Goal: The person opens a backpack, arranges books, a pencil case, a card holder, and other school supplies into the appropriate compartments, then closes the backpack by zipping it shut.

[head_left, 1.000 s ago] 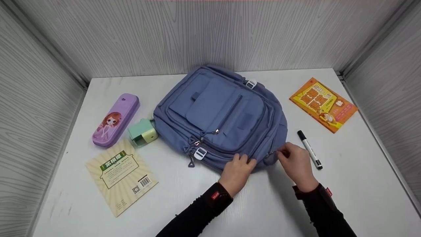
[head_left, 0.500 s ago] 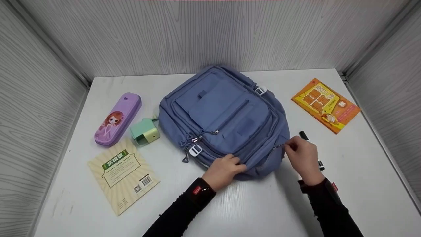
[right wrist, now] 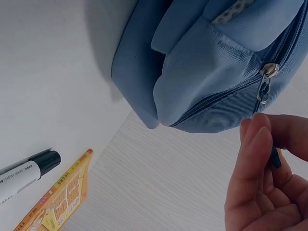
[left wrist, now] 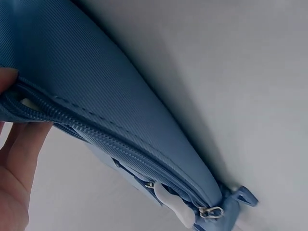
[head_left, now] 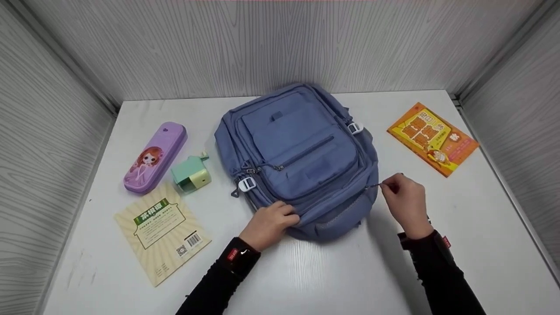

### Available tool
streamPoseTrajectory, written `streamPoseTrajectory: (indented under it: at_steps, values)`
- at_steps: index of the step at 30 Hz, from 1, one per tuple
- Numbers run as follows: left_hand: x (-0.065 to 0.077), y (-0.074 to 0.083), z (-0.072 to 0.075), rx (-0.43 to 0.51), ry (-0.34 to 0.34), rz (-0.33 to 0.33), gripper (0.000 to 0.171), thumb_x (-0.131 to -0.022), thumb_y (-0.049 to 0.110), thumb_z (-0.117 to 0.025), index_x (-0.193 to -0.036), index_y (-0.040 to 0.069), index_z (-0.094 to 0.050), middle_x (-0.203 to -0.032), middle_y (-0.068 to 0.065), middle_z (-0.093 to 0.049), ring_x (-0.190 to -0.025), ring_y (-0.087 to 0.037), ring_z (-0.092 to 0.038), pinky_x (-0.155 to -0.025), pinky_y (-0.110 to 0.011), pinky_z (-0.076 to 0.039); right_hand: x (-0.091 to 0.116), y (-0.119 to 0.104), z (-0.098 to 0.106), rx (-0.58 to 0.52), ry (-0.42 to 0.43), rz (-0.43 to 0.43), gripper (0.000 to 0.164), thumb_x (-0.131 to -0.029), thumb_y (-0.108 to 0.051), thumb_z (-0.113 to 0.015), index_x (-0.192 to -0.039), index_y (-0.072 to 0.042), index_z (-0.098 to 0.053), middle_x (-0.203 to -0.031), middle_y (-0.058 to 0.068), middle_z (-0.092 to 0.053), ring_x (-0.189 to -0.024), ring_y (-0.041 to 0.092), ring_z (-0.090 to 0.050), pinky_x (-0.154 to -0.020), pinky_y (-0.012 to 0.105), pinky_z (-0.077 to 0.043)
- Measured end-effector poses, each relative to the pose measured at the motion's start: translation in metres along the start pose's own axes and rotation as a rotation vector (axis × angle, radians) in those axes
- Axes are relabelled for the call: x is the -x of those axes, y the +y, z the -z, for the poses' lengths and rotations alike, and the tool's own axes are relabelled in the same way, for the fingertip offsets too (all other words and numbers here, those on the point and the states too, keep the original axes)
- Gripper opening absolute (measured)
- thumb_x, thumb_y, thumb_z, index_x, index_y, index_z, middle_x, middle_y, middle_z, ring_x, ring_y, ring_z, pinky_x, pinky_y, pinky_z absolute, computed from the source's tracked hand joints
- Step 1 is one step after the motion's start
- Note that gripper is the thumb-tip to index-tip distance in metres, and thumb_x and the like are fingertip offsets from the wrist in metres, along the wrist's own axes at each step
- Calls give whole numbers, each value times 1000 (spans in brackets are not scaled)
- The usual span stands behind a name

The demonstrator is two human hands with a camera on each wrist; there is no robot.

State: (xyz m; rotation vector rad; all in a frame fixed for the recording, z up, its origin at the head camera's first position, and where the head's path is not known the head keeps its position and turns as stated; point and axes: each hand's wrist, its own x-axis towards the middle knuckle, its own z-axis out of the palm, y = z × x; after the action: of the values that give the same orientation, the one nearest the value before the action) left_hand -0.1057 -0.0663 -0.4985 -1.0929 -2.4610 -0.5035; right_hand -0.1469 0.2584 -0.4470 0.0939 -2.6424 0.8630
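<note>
A blue backpack (head_left: pixel 302 131) lies front side up on the white table. At its lower left edge, my left hand (head_left: pixel 269 225) pinches the fabric beside a zipper. The left wrist view shows the zipper's two edges parted a little near those fingers (left wrist: pixel 24 144). On the other side, my right hand (head_left: pixel 404 203) pinches the cord of a zipper pull (right wrist: pixel 263 94) between thumb and forefinger, drawing it taut from the slider (right wrist: pixel 270 70). A black-capped white marker (right wrist: pixel 29 171) lies close by; in the head view my right hand mostly covers it.
To the left are a purple pencil case (head_left: pixel 155 157), a green and yellow pencil sharpener (head_left: pixel 191 173) and a cream booklet (head_left: pixel 162 234). An orange booklet (head_left: pixel 433 139) lies at the right. A grey wood-grain panel (head_left: pixel 280 43) stands behind the table.
The backpack has turned clockwise. My left hand has moved left along its lower edge. My right hand has shifted slightly right and up with the zipper pull, now covering the marker.
</note>
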Motion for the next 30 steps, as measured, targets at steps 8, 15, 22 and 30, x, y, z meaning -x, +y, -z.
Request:
streamPoseTrajectory:
  at_steps: [8,15,22,30]
  values:
    - [19,-18,12,15,21,34,26,-71,-7,-68,-83,16,-68,-97,2,-70,-90,-17,-65,-69,-28,-57,-1,6,3,2,11,-60,7,-84,1,-66,-80,0,-72,-69,14,-67,-57,4,-45,-55,18,-35]
    - [32,-40,27,-56,18,152,30,-66,-10,-70,-80,17,-70,-99,2,-70,-93,-19,-64,-72,-31,-56,0,8,0,2,13,-50,6,-86,0,-67,-82,1,-71,-71,17,-69,-59,10,-50,-56,18,-37]
    - [34,-45,30,-142,46,285,19,-72,-4,-73,-79,14,-70,-97,-2,-68,-93,-23,-63,-73,-36,-55,4,7,-3,-2,-7,-60,5,-85,1,-66,-82,1,-70,-70,15,-66,-58,10,-47,-55,19,-35]
    - [-1,2,51,-133,-220,547,24,-79,-3,-69,-102,2,-73,-114,-16,-68,-106,-35,-63,-90,-48,-53,10,2,1,7,-18,-66,5,-85,-1,-66,-81,-1,-70,-69,13,-66,-57,4,-45,-56,19,-36]
